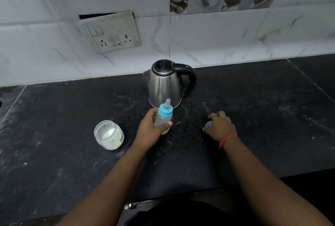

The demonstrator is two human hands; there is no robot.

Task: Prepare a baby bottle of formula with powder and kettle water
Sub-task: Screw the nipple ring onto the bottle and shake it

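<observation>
A clear baby bottle (164,117) with a blue collar and a teat stands on the black counter, and my left hand (151,126) grips its body. My right hand (220,126) rests on the counter to the right, fingers curled over a small clear cap (208,124) that is mostly hidden. A steel kettle (165,84) with a black lid and handle stands just behind the bottle, lid down. An open glass jar (109,135) holding white powder sits to the left of my left hand.
The black stone counter (262,117) meets a tiled wall at the back, where a switch and socket plate (113,32) hangs. White specks lie scattered over the counter. The counter's front edge runs under my forearms.
</observation>
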